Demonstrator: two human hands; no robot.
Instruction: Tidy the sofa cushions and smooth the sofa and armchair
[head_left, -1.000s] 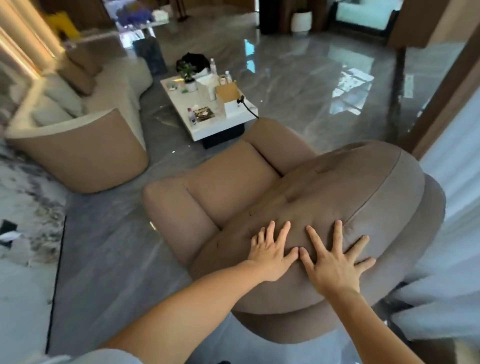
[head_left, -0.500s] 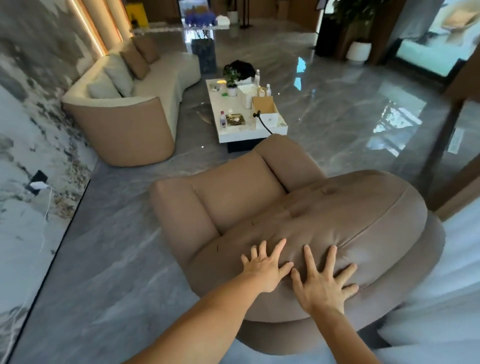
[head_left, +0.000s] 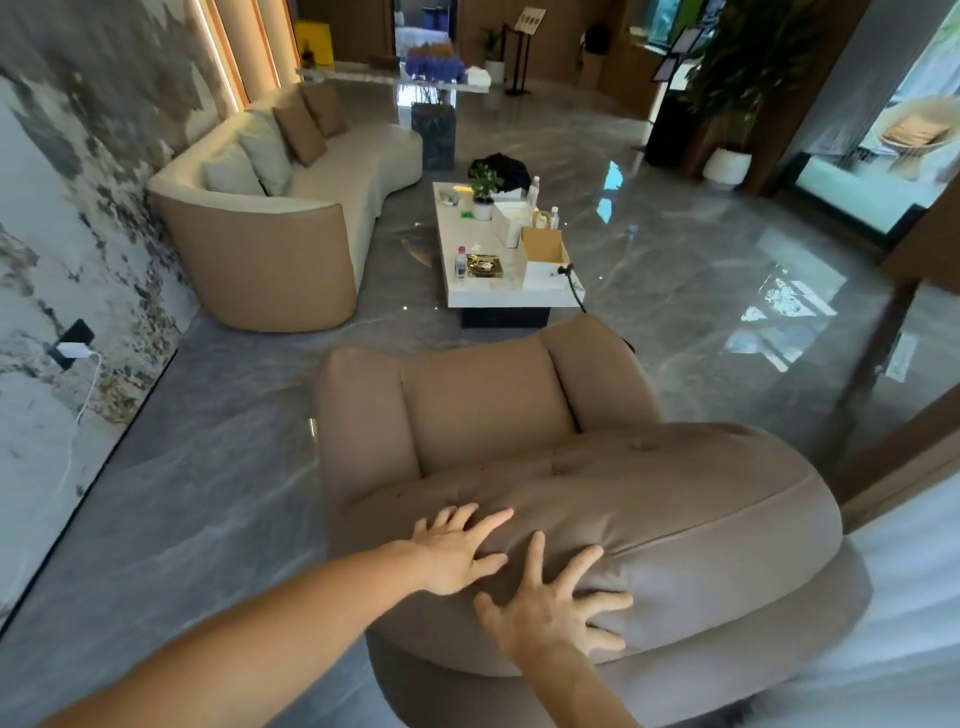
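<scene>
Both hands are lying flat with fingers spread, gripping nothing: left hand (head_left: 457, 553) and right hand (head_left: 550, 605) have slid lower on the back cushion (head_left: 675, 525) than earlier. Tan armchair (head_left: 483, 410) is sitting below the worktop (head_left: 498, 291), cushion puffy, creased.

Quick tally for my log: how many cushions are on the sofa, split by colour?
Pale cream cushions: 2, at the near end of the sofa, one and the next
Tan cushions: 2, further along, one and the last
Total: 4 cushions
</scene>
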